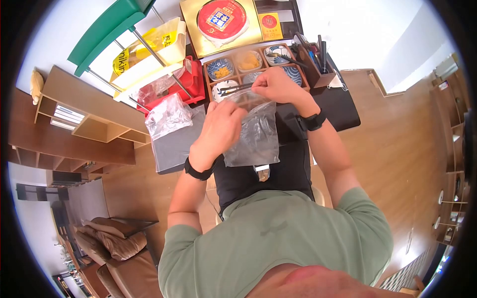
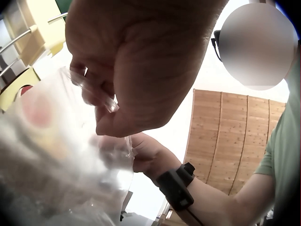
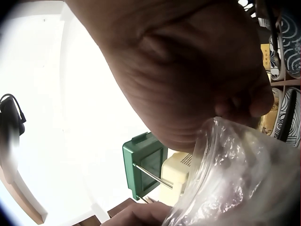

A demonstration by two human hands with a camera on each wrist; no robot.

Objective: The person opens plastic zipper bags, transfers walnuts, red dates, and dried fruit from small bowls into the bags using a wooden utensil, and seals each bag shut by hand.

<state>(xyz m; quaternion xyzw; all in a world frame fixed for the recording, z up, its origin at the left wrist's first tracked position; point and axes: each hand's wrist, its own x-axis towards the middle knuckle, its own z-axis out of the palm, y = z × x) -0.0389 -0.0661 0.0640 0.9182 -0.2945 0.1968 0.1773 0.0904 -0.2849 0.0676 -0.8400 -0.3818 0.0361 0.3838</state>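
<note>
Seen from below in the left wrist view, though not in the head view, the left hand's [image 2: 141,66] fingertips pinch a folded lip of the plastic bag [image 1: 256,139]; the right hand [image 1: 280,85] pinches its upper edge; thin, crinkled and see-through, it hangs between them over dark trousers [image 1: 236,184], lower edge loose, a round blue-patterned bowl [image 1: 294,75] just beyond, smooth wooden floor [image 1: 387,149] stretching past the right arm

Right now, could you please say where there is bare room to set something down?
The table looks bare at its near right corner, between pen box and edge; the tray and red bin are crowded.
</note>
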